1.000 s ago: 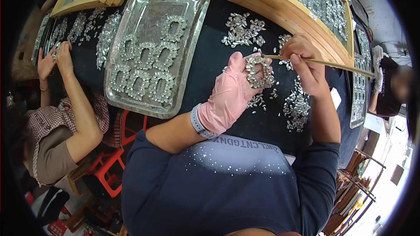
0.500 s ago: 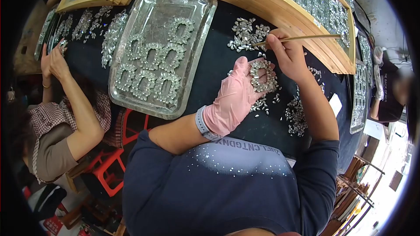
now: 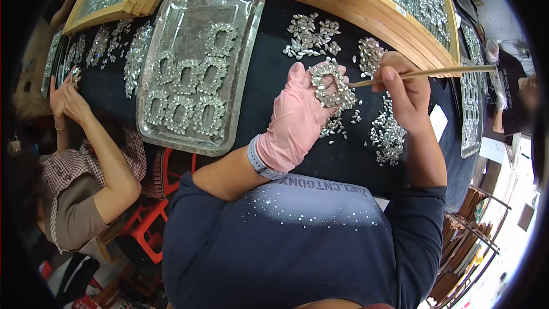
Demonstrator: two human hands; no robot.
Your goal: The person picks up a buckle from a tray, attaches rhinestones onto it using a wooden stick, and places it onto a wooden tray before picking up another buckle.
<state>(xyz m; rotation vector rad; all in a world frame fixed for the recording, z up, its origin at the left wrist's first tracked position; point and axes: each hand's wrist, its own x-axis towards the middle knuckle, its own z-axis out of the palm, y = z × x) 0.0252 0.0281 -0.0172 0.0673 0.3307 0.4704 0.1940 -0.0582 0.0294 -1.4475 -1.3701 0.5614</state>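
My left hand (image 3: 294, 117), in a pink glove, is palm up and supports a rectangular ring of clear stones (image 3: 331, 84) on its fingers. My bare right hand (image 3: 405, 88) pinches a thin wooden stick (image 3: 440, 72), whose tip touches or nearly touches the ring's right side. Silvery drop-shaped stones (image 3: 311, 35) lie in a loose pile beyond my left hand. More stones (image 3: 389, 134) are heaped below my right hand, and another small pile (image 3: 370, 56) lies just beyond it.
A metal tray (image 3: 150, 46) on the left holds several stone rings. Wood-framed screens (image 3: 343, 1) stand along the far side. A co-worker's hands (image 3: 71, 96) are at far left; another person (image 3: 512, 86) is at far right. A white paper (image 3: 437, 121) lies right of my forearm.
My right hand has moved from the far stone pile back to the ring, bringing the stick's tip to its right side. The ring has turned somewhat on my left hand.
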